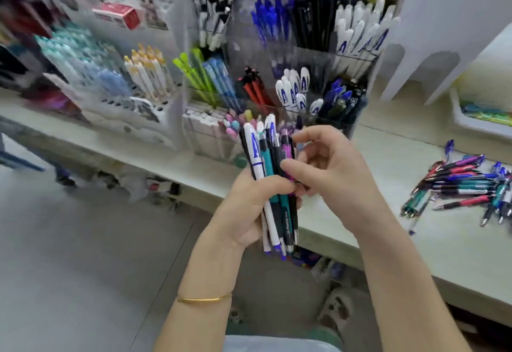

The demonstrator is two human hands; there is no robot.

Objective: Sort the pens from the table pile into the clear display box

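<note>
My left hand [246, 207] grips a bunch of pens [270, 174] upright: white with a blue letter, teal, black and pink ones, tips pointing down. My right hand [329, 168] is at the top of the bunch, thumb and fingers curled against the pink and black pens. Behind the hands stands the clear display box [304, 55], its compartments filled with blue, black, white, red and green pens. On the white table [388, 157] at the right lies the pile of pens [465, 188], a loose heap of purple, red, teal and blue ones.
More clear holders with white, yellow and pastel pens [146, 74] stand to the left on the shelf. A white tray [482, 119] sits at the far right. A white stand [432, 33] rises behind the pile. The grey floor lies below left.
</note>
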